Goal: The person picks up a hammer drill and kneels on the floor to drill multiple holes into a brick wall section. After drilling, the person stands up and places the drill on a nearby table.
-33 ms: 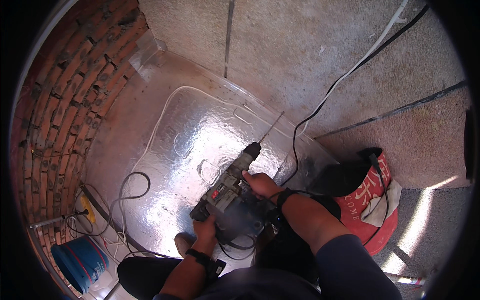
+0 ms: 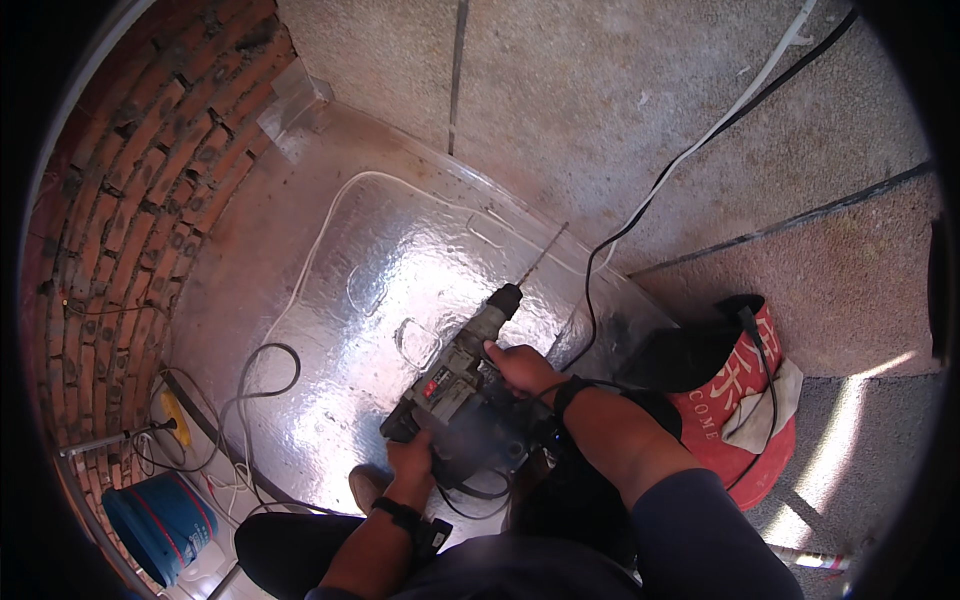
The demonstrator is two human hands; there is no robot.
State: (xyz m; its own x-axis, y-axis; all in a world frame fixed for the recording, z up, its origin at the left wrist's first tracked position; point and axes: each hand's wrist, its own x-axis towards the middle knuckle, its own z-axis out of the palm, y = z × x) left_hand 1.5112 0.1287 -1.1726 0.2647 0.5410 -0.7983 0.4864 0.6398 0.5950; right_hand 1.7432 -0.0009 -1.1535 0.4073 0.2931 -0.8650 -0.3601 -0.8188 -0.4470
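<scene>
A grey and black rotary hammer drill (image 2: 447, 388) lies slantwise in front of me, its long thin bit (image 2: 543, 255) pointing up and right toward the foot of the wall. My left hand (image 2: 410, 462) is closed round the handle at its rear end. Farther forward, my right hand (image 2: 522, 370) grips the drill's side just behind the chuck (image 2: 505, 299), thumb up. The bit's tip appears close to the wall's lower edge; whether it touches, I cannot tell. The fingers of both hands are partly hidden by the tool.
Shiny silver sheeting (image 2: 350, 270) covers the floor, with a pale cable (image 2: 318, 245) across it. A rough wall (image 2: 600, 100) stands ahead, a brick wall (image 2: 130, 220) at left. A blue bucket (image 2: 160, 525) is at lower left, a crumpled red mat (image 2: 715, 405) at right. Black cable (image 2: 592, 310) runs beside the drill.
</scene>
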